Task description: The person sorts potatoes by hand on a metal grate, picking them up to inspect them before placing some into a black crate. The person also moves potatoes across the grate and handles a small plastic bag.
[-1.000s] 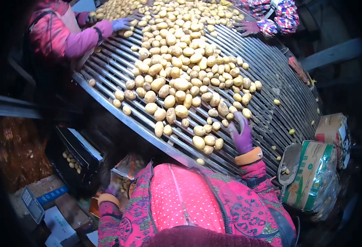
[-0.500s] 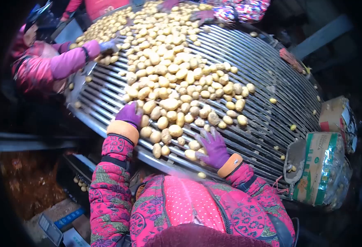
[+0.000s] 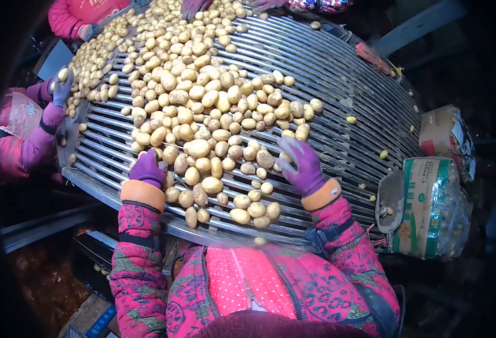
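Potatoes (image 3: 197, 149) lie spread over a slatted metal table (image 3: 293, 62). My left hand (image 3: 148, 168), in a purple glove with an orange cuff, is at the near left edge of the pile, its fingers bent against potatoes; whether it grips one cannot be made out. My right hand (image 3: 301, 164), gloved the same way, is on the right side of the pile, fingers apart, beside potatoes and over the slats. No potato shows in its palm.
A co-worker's gloved hand (image 3: 62, 89) holds a potato at the left. Other co-workers' hands (image 3: 194, 7) are at the far edge. A metal scoop (image 3: 391, 200), a green and white box (image 3: 425, 205) and a cardboard box (image 3: 440, 130) stand at the right.
My right hand has moved up and away from the near potatoes, with more of them now in front of it. The view has shifted, and the left co-worker's hand has drawn back with a potato.
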Tool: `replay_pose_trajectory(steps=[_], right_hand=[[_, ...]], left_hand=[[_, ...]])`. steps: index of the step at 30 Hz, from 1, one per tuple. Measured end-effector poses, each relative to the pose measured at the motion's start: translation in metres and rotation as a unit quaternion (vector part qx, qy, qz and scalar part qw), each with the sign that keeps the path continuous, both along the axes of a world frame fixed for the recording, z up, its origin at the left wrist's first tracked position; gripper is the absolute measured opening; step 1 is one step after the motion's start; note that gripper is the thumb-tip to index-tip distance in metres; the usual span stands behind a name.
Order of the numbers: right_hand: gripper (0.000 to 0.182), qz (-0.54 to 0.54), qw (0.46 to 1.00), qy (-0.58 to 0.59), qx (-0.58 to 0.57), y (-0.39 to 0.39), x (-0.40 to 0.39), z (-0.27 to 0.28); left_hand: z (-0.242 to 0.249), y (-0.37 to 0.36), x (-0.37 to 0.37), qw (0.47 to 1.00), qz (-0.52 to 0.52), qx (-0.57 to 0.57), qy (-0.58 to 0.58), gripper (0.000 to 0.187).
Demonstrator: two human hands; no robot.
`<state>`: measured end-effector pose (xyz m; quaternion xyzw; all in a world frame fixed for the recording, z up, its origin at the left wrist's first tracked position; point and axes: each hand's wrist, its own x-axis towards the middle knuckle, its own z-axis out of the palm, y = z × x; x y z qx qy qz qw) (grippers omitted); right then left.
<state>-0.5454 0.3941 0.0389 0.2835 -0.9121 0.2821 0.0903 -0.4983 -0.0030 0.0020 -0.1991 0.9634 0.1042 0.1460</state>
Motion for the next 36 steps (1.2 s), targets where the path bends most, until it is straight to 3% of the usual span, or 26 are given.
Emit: replay_pose_trajectory(steps=[3,6,9,10,13,15,16,17,18,20,22,23,25,27,28,30,31,32,34,35,36], right_hand=[[0.04,-0.008,0.997,0.061,0.05,-0.007,-0.038,-0.002],[0.029,0.069,0.979,0.146,0.123,-0.037,-0.079,-0.018],[0.021,0.098,0.957,0.194,0.192,-0.068,-0.103,-0.033],[0.023,0.095,0.951,0.126,0.266,-0.074,-0.109,-0.035],[0.024,0.092,0.951,0.101,0.277,-0.083,-0.116,-0.036],[0.026,0.067,0.932,0.035,0.354,-0.086,-0.115,-0.028],[0.026,0.067,0.933,0.034,0.352,-0.085,-0.116,-0.029],[0.031,0.075,0.933,0.046,0.348,-0.085,-0.117,-0.03],[0.036,0.083,0.933,0.059,0.344,-0.085,-0.119,-0.032],[0.033,0.087,0.935,0.048,0.34,-0.091,-0.122,-0.026],[0.028,0.067,0.937,0.066,0.337,-0.098,-0.12,-0.026],[0.023,0.055,0.939,0.043,0.336,-0.099,-0.12,-0.025],[0.024,0.032,0.937,-0.059,0.342,-0.099,-0.128,-0.023],[0.026,0.029,0.938,-0.089,0.333,-0.098,-0.134,-0.026],[0.028,0.0,0.939,-0.105,0.328,-0.099,-0.137,-0.027],[0.03,-0.027,0.938,-0.122,0.322,-0.103,-0.139,-0.031],[0.031,-0.041,0.938,-0.124,0.322,-0.105,-0.138,-0.033],[0.031,-0.058,0.937,-0.128,0.32,-0.105,-0.137,-0.034],[0.028,-0.046,0.95,-0.115,0.288,-0.093,-0.131,-0.023],[0.026,-0.049,0.969,-0.16,0.182,-0.085,-0.13,-0.02],[0.025,-0.052,0.975,-0.205,0.074,-0.079,-0.127,-0.019]], left_hand=[[0.011,0.007,0.004,1.0,0.011,0.0,0.024,0.032],[0.007,0.01,0.006,0.998,-0.042,-0.032,0.027,0.031],[0.009,0.013,0.008,0.999,-0.029,-0.003,0.014,0.03],[0.009,0.012,0.008,1.0,-0.026,0.007,-0.004,0.03],[0.007,0.009,0.012,0.999,-0.03,0.022,0.002,0.03],[-0.006,0.002,0.02,0.999,-0.034,0.04,0.011,0.033],[-0.013,0.0,0.031,0.96,0.049,0.244,0.132,0.033],[-0.019,-0.003,0.038,0.86,0.127,0.431,0.242,0.034],[-0.001,-0.008,0.039,0.781,0.217,0.565,0.155,0.032],[0.013,-0.005,0.06,0.704,0.267,0.64,0.152,0.035],[0.034,0.025,0.085,0.465,0.369,0.788,0.16,0.038],[0.029,0.026,0.093,0.454,0.309,0.825,0.135,0.041],[0.031,0.043,0.106,0.416,0.32,0.842,0.126,0.044],[0.035,0.056,0.114,0.386,0.354,0.847,0.091,0.046],[0.039,0.062,0.113,0.405,0.354,0.839,0.082,0.04],[0.034,0.069,0.114,0.527,0.265,0.803,0.089,0.035],[0.035,0.072,0.112,0.458,0.369,0.807,0.049,0.031],[0.032,0.071,0.112,0.426,0.374,0.823,0.036,0.03],[0.031,0.066,0.113,0.48,0.341,0.803,0.091,0.03],[0.03,0.065,0.113,0.481,0.34,0.803,0.089,0.03],[0.036,0.065,0.111,0.47,0.335,0.812,0.083,0.042]])
